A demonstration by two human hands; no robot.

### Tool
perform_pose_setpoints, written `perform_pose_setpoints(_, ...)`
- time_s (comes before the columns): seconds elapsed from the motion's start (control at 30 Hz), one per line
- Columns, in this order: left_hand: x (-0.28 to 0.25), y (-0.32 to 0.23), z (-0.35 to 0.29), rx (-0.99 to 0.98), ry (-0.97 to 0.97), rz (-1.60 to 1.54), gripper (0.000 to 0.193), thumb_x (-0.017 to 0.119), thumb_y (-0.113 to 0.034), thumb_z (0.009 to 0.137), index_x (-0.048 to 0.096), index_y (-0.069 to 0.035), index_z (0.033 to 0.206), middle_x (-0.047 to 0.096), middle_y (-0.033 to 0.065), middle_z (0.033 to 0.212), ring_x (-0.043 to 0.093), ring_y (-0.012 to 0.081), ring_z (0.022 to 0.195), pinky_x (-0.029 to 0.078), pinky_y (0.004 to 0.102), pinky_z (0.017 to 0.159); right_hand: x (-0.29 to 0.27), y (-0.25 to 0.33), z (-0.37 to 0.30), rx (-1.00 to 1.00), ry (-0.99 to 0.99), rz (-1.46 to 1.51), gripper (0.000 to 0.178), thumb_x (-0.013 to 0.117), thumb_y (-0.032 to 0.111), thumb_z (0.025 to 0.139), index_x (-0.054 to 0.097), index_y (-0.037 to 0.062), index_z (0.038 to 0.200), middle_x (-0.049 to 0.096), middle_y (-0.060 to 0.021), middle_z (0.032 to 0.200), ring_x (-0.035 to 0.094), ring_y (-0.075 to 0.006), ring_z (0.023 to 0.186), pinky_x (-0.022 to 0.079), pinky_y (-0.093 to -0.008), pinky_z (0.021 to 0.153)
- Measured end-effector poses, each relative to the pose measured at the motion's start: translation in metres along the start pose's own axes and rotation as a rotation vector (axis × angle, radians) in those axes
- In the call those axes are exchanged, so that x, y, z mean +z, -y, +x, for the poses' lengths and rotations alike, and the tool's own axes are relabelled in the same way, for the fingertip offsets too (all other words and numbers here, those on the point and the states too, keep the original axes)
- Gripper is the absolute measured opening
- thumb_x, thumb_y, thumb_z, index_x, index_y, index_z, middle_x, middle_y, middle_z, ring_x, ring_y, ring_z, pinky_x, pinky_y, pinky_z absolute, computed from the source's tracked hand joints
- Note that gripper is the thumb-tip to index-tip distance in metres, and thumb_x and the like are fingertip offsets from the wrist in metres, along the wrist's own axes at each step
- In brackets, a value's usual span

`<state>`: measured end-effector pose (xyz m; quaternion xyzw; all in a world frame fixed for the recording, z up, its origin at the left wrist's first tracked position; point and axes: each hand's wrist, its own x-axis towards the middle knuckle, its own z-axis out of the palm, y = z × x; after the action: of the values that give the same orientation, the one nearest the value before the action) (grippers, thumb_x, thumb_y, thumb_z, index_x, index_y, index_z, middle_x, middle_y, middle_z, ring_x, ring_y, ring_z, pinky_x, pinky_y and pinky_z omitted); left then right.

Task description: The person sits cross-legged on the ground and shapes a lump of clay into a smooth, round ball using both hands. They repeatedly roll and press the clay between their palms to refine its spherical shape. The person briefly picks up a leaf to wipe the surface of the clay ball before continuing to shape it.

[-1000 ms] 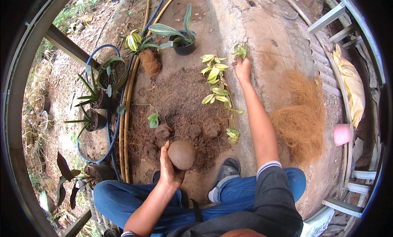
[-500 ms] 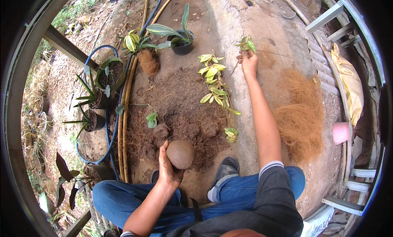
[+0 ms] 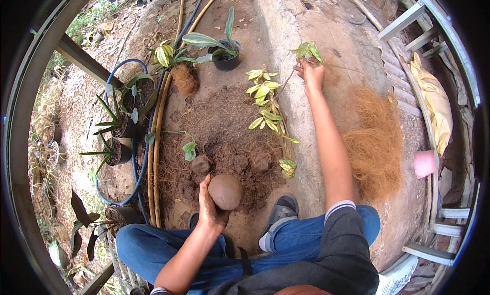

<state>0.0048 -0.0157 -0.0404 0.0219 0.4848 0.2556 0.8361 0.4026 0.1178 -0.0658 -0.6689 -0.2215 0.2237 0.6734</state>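
Observation:
A smooth round ball of mud [image 3: 226,192] rests in my left hand [image 3: 209,208], whose fingers curl around its left side and underneath. My right arm reaches far forward over the concrete. There my right hand [image 3: 311,75] pinches a small leafy plant cutting [image 3: 308,50] by its stem, with the green leaves above the fingers. Just left of that hand, variegated yellow-green cuttings [image 3: 265,98] lie along the edge of the soil. Dark loose soil [image 3: 219,116] with several lumps spreads beyond the mud ball. A single small green cutting [image 3: 189,150] lies on it.
Brown coconut fibre [image 3: 375,147] is heaped on the concrete at right, near a pink pot [image 3: 425,164]. A potted plant [image 3: 227,55] and a fibre-wrapped plant [image 3: 184,80] stand at the back. Bamboo poles [image 3: 155,157] and a blue hose [image 3: 97,177] run along the left.
My right hand has turned slightly and shifted a little nearer, and the cutting's leaves have swung with it. My left hand and the mud ball stay in place.

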Motion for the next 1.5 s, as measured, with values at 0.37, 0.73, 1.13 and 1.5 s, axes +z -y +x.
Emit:
perform_pose_setpoints(0.37,0.007,-0.001,-0.01,0.05,0.051,0.026,0.055,0.039,-0.056,0.088,0.04,-0.017,0.126,0.052,0.0097,0.122,0.052,0.0281,0.113,0.042,0.0495,0.094,-0.005,0.064,-0.022,-0.208,0.321,0.147,0.047,0.058,-0.012,0.078,0.041,-0.0014,0.12,0.056,-0.0203,0.118,0.064,-0.0273,0.093,0.054,-0.0328,0.078)
perform_pose_setpoints(0.73,0.015,-0.004,-0.012,0.039,0.163,0.049,0.056,0.046,-0.055,0.086,0.051,-0.011,0.12,0.059,0.0106,0.114,0.059,0.0251,0.104,0.047,0.0444,0.089,-0.003,0.189,-0.092,-0.405,0.444,0.227,0.043,0.054,-0.009,0.082,0.039,-0.002,0.121,0.054,-0.0231,0.118,0.062,-0.0313,0.098,0.055,-0.0355,0.082)
perform_pose_setpoints(1.13,0.028,-0.026,-0.044,0.143,0.397,0.087,0.055,0.044,-0.053,0.088,0.049,-0.01,0.122,0.058,0.0092,0.116,0.057,0.0244,0.105,0.045,0.0417,0.089,0.027,0.213,-0.247,-0.189,0.822,0.153,0.039,0.056,-0.006,0.083,0.042,-0.0004,0.12,0.055,-0.0202,0.115,0.062,-0.0318,0.099,0.055,-0.0373,0.082)
perform_pose_setpoints(1.5,0.023,-0.025,-0.045,0.242,0.446,0.029,0.045,0.049,-0.047,0.087,0.052,-0.011,0.112,0.059,0.0095,0.11,0.059,0.0254,0.102,0.048,0.0435,0.086,0.02,0.227,-0.274,-0.082,0.631,0.366,0.036,0.05,-0.008,0.085,0.049,-0.0039,0.121,0.057,-0.0176,0.112,0.062,-0.0292,0.099,0.056,-0.0362,0.083)
